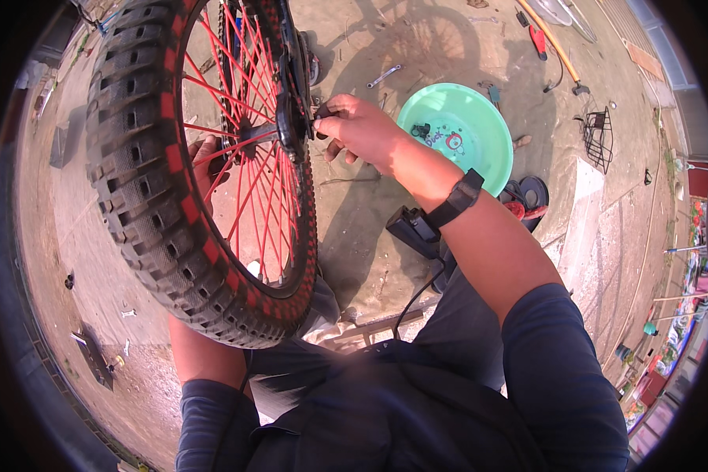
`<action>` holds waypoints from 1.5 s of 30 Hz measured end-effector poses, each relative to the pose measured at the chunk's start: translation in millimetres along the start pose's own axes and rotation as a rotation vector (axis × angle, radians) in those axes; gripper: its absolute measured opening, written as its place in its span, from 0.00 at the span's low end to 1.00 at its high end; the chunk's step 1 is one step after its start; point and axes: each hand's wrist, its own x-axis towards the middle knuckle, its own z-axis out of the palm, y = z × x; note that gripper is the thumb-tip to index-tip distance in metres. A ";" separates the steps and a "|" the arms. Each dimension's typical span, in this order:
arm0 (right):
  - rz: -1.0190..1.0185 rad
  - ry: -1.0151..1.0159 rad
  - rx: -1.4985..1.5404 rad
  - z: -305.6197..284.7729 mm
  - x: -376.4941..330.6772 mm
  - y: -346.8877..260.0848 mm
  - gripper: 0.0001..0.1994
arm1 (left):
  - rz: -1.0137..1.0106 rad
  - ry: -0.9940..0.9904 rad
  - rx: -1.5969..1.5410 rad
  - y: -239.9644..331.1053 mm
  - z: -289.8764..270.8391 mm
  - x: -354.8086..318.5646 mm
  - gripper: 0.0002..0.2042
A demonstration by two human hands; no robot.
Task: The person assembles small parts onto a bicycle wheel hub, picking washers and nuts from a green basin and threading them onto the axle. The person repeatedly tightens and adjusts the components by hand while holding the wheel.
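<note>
A bicycle wheel with a knobby black tyre [138, 177] and red spokes [248, 185] stands upright in front of me, left of centre. Its hub [257, 135] sits next to a dark frame arm [293, 118] on the right. My right hand [358, 130] is at the outer side of that arm, thumb and fingers closed around a small dark part I cannot make out. Beyond the spokes, my left hand [207, 161] has its fingers curled at the hub's left end. Spokes and tyre hide much of it, and what it grips does not show.
A green basin [492, 145] with small black parts in it stands on the ground at right. A wrench [384, 76] lies beyond. Farther right are a red-handled tool [538, 41], a yellow pole [554, 39], a black wire basket [598, 140] and dark footwear [533, 191].
</note>
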 end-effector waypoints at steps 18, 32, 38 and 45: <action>0.017 0.018 -0.007 -0.2 1.0 1.0 0.17 | 0.076 0.077 -0.029 -3.5 -2.5 0.8 0.14; -0.102 0.073 -0.160 3.1 -0.2 0.9 0.18 | 0.015 0.055 -0.020 10.2 6.4 -13.3 0.14; -0.018 0.012 -0.055 -0.6 -3.3 -1.5 0.16 | 0.073 -0.009 -0.132 3.4 5.3 -7.1 0.14; -0.020 -0.028 -0.130 -3.8 -3.1 -3.1 0.19 | 0.073 -0.013 -0.171 -5.0 1.8 -1.5 0.14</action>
